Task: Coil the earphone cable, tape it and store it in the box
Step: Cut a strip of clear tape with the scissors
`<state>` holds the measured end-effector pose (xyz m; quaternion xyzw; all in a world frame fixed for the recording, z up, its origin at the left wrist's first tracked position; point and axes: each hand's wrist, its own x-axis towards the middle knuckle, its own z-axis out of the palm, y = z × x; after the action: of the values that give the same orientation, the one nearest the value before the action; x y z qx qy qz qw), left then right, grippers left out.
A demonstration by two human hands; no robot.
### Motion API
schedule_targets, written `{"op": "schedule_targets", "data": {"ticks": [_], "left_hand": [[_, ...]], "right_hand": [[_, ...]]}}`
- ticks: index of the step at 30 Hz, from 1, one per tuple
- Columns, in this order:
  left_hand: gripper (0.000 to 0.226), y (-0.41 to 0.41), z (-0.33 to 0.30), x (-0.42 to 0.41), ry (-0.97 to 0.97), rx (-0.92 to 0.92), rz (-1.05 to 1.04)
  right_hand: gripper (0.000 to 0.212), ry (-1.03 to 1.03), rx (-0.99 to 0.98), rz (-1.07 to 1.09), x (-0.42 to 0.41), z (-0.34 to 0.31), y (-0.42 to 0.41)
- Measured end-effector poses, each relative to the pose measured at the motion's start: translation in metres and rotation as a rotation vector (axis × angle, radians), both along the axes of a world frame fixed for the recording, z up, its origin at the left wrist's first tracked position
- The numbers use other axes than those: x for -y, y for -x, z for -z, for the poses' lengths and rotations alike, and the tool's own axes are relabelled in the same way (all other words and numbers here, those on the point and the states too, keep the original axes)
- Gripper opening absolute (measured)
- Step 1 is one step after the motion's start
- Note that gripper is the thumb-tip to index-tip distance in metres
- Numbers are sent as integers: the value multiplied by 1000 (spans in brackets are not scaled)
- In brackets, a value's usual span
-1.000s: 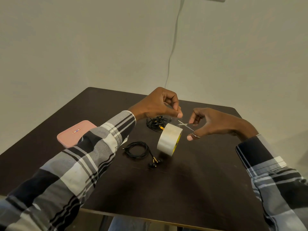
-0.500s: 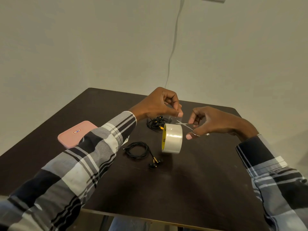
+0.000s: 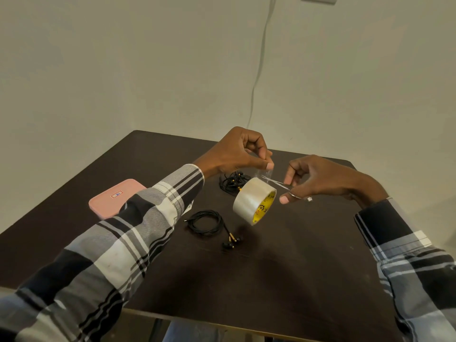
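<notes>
Above the middle of the dark brown table (image 3: 283, 280), a roll of clear tape (image 3: 254, 203) is held up off the surface, hung from its own pulled-out strip (image 3: 263, 172). The table is set into the corner of a plain pale room, and a thin white cable (image 3: 257, 77) is seen running down the wall behind its far edge. The strip's free end is pinched between thumb and fingertips of the left hand (image 3: 237, 154), fingers curled shut on it. The roll is tilted, its axis slanted down toward the near right, so that the yellow printed core faces the table's right side. Small scissors (image 3: 277, 183) are gripped in the right hand (image 3: 318, 178), fingers closed through the handles, and the blades are pointed left and laid across the strip just above the roll; how far they are parted cannot be told. A coiled black earphone (image 3: 204, 222) is laid flat near the table's middle, below and left of the roll, its buds stretched toward the near edge. A second tangled bundle of earphones (image 3: 232, 182) is seen toward the far edge, partly hidden behind the roll. A pink box (image 3: 116, 196) is rested by the left edge, partly covered by the plaid sleeve (image 3: 138, 230).
</notes>
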<state>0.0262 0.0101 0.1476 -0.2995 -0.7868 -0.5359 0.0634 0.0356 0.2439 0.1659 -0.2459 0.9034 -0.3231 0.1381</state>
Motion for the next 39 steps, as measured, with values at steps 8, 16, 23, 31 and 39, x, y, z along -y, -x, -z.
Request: {"op": "schedule_targets", "data": {"ticks": [8, 16, 23, 31, 39], "left_hand": [[21, 0, -2, -2, 13, -23, -28], [20, -1, 0, -5, 7, -17, -30], [21, -3, 0, -7, -1, -14, -8], [23, -3, -4, -5, -52, -18, 14], [20, -2, 5, -6, -101, 30, -13]], "right_hand": [[49, -96, 44, 12, 1, -4, -1], [54, -76, 51, 0, 1, -4, -2], [59, -40, 10, -1, 3, -4, 1], [37, -21, -24, -6, 0, -5, 3], [49, -127, 99, -44, 5, 8, 6]]}}
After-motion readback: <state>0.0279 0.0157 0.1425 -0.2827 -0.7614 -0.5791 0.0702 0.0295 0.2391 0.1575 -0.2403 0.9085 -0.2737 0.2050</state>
